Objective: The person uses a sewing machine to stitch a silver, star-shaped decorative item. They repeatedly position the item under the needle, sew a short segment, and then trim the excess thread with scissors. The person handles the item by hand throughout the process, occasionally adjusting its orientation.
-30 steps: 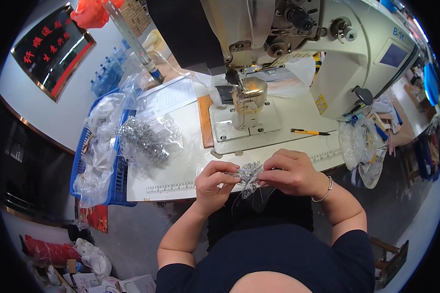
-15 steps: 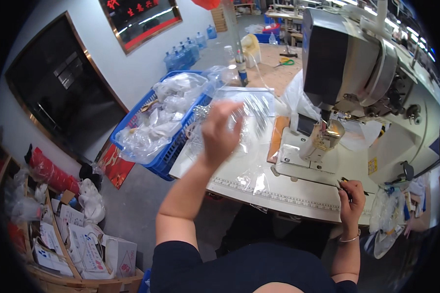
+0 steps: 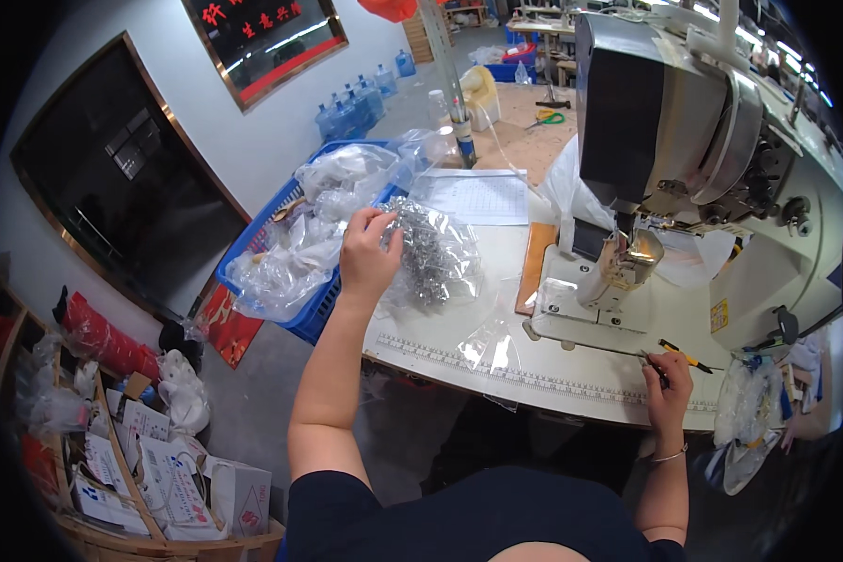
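My left hand (image 3: 370, 255) is at the left edge of a clear plastic bag (image 3: 461, 251) filled with small shiny silver pieces (image 3: 426, 258). Its fingers are bent and apart; nothing shows in its grasp. Down by the front edge of the white sewing table, my right hand (image 3: 667, 379) is closed around a small dark tool with a metal tip (image 3: 644, 356), mostly hidden by the fingers. Just beyond those fingers lies a yellow and black cutter knife (image 3: 691, 357). Clear plastic pieces (image 3: 492, 347) lie between my hands, near a ruler strip (image 3: 543, 377).
A sewing machine (image 3: 628, 112) takes up the right side. Left of the table stands a blue basket (image 3: 323, 304) heaped with clear bags. Behind the silver pieces lies a printed sheet (image 3: 482, 197). Green-handled scissors (image 3: 551, 118) and a hammer (image 3: 553, 104) rest farther back.
My left hand has moved left from over the table to the bag of silver pieces. The shiny blurred streak over the printed sheet is gone. My right hand has barely shifted.
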`<state>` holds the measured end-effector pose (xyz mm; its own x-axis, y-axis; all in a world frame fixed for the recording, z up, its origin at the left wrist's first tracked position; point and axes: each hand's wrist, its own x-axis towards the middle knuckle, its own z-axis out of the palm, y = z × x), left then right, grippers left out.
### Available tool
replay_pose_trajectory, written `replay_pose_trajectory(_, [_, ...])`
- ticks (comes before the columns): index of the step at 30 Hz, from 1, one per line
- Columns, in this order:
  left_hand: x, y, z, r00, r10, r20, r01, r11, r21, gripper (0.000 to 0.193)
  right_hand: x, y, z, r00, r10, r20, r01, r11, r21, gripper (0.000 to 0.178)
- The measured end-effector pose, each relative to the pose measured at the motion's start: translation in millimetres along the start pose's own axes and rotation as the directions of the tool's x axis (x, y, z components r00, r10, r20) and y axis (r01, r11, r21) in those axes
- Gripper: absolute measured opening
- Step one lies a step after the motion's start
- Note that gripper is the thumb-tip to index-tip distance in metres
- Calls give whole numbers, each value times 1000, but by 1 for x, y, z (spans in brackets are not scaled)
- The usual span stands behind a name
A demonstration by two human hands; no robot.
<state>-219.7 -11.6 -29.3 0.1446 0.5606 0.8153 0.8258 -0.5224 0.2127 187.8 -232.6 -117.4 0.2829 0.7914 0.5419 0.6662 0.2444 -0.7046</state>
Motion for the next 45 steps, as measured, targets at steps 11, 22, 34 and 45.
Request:
replay_pose_trajectory(11, [-14,1,-5,987,-20,-160,19,1000,-8,20,-13,23,9,1000,-13,11,15,978,-210,18])
replay_pose_trajectory(22, [-111,117,33,811,-20,584,125,982,-139,57,-8,21,12,1000,2,11,4,838,-546,28])
replay_pose_trajectory(34, [-130,97,58,741,-251,623,381,921,-83,83,-8,-9,54,977,-147,155,163,982,-98,23])
replay_pose_trajectory(45, [-125,102,39,523,-154,838,839,264,-475,55,8,-48,157,857,166,488,-359,872,332,43])
